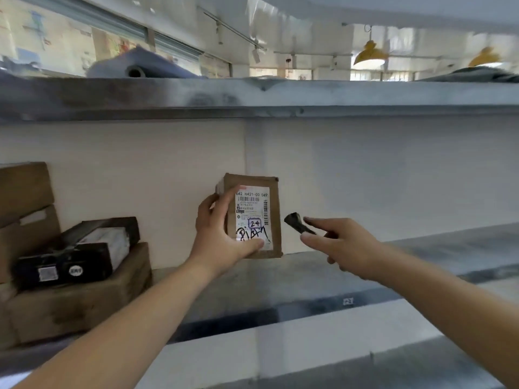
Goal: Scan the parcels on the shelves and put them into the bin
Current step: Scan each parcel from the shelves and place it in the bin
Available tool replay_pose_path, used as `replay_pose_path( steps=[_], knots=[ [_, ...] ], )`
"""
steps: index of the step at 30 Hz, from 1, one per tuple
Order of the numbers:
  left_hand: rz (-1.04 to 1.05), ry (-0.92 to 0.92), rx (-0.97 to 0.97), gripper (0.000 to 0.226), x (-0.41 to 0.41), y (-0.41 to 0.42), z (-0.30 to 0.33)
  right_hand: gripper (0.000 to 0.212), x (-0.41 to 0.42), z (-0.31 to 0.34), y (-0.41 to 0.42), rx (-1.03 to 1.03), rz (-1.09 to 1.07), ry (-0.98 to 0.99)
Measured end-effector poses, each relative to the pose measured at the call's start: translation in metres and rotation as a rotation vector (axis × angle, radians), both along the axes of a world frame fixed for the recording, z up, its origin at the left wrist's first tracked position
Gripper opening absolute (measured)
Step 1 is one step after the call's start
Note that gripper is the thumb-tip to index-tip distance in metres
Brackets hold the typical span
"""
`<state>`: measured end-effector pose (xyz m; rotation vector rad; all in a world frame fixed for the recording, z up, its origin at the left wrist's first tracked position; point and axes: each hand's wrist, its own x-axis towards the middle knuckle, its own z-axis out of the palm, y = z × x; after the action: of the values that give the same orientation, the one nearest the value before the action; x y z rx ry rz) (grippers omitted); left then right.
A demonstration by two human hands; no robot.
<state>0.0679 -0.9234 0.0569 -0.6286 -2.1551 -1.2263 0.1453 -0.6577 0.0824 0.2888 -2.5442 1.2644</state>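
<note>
Left hand [222,237] grips a brown parcel [254,217] labelled "24"; right hand [345,244] grips a black scanner [297,226].

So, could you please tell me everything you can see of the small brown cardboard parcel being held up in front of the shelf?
The small brown cardboard parcel is a flat rectangular box, held upright above the grey metal shelf. Its front bears a white shipping label with barcodes, a boxed "24" and black handwriting. The left hand grips its left edge, thumb on the label's bottom. The right hand points a small black scanner at it without touching.
</note>
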Motion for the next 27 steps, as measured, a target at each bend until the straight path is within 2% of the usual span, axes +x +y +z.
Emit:
replay_pose_path(
  steps=[3, 11, 17, 20, 27],
  knots=[
    [0.034, 0.044, -0.058, 0.109, -0.007, 0.027, -0.020, 0.040, 0.014, -0.012, 0.021, 0.126, 0.002, -0.047],
    [0.077, 0.130, -0.132, 0.107, -0.013, 0.072, -0.050, 0.033, 0.042, -0.035, 0.071, 0.323, 0.035, -0.195],
    [0.148, 0.128, -0.201, 0.110, -0.013, 0.081, -0.059, 0.029, 0.047, -0.042, 0.091, 0.443, 0.117, -0.220],
    [0.167, 0.123, -0.176, 0.112, -0.014, 0.081, -0.062, 0.036, 0.048, -0.043, 0.095, 0.515, 0.110, -0.215],
    [0.162, 0.085, -0.123, 0.110, -0.006, 0.076, -0.066, 0.040, 0.046, -0.048, 0.105, 0.488, 0.100, -0.207]
  ],
)
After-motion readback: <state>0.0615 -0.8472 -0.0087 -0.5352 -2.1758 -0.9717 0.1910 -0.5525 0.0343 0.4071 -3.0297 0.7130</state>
